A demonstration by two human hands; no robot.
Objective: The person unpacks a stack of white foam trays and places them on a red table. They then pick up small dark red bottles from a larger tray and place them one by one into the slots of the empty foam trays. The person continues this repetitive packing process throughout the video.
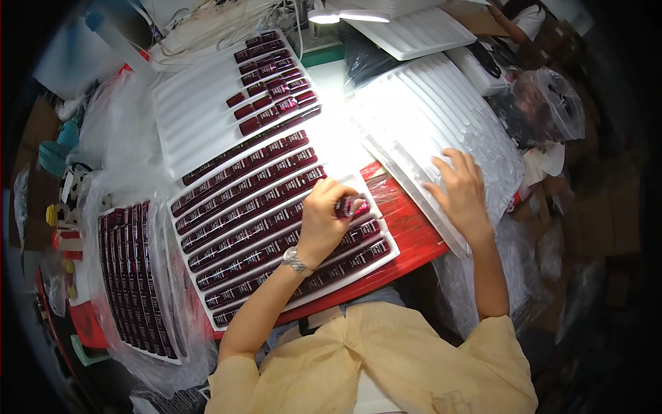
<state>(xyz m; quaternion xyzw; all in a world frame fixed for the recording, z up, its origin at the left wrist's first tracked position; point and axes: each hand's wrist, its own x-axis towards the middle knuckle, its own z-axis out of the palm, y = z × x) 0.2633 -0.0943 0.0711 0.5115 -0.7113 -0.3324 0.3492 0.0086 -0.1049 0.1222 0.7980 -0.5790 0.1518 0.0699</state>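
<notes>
My left hand (327, 215), with a metal watch on its wrist, is closed around a small dark red cylinder (345, 206). It is over the right side of a white ribbed tray (394, 250), whose grooves hold rows of similar dark red cylinders with pale print. My right hand (457, 185) has its fingers apart and nothing seen in them. It hovers by the left edge of a pile of small clear plastic pieces (493, 155), above a clear plastic strip (414, 176). Whether its fingertips touch anything, I cannot tell.
Behind is a partly filled white tray (186, 103). Another full tray (172, 355), wrapped in clear film, stands at left. A bright lamp (348, 15) hangs over the red table (414, 238). Cables lie at the back; bags and cardboard boxes (596, 221) fill the right. Another person's arm (507, 24) shows far right.
</notes>
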